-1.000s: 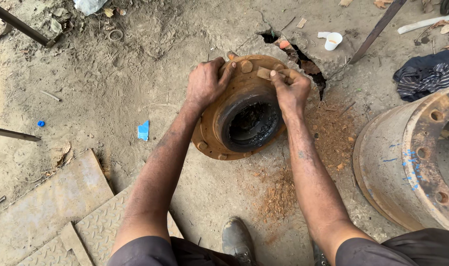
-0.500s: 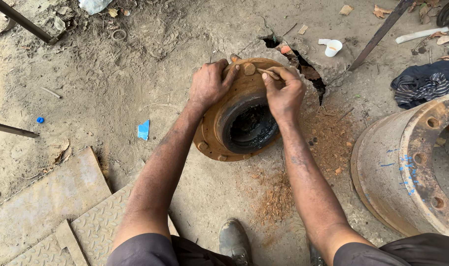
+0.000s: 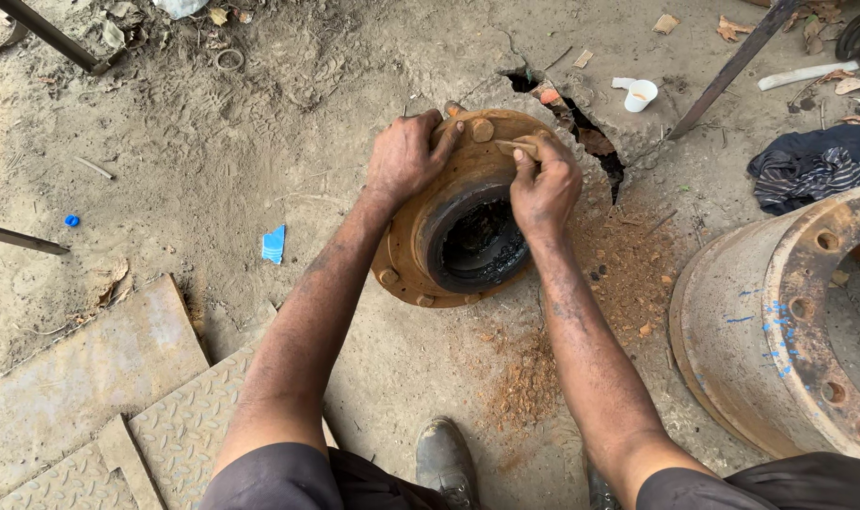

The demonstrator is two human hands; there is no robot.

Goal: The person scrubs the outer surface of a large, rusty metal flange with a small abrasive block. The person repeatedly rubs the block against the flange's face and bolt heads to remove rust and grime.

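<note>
We look down at a rusty wheel hub (image 3: 420,255) lying on the dirt floor (image 3: 212,161) at the centre of the frame, its dark greasy bore facing us. Our left hand (image 3: 406,156) lies spread over the hub's upper left rim, fingers curled on the flange beside a stud (image 3: 483,129). Our right hand (image 3: 543,184) is pressed together, pinching a small rust-coloured scrap (image 3: 515,147) against the hub's top edge. Orange rust dust (image 3: 534,373) lies on the floor below and right of the hub. A large rusty drum (image 3: 779,321) sits at the right edge. A white cup (image 3: 639,94) stands in the upper right, near dark cloth (image 3: 808,161). Metal plates (image 3: 90,378) fill the lower left.
</note>
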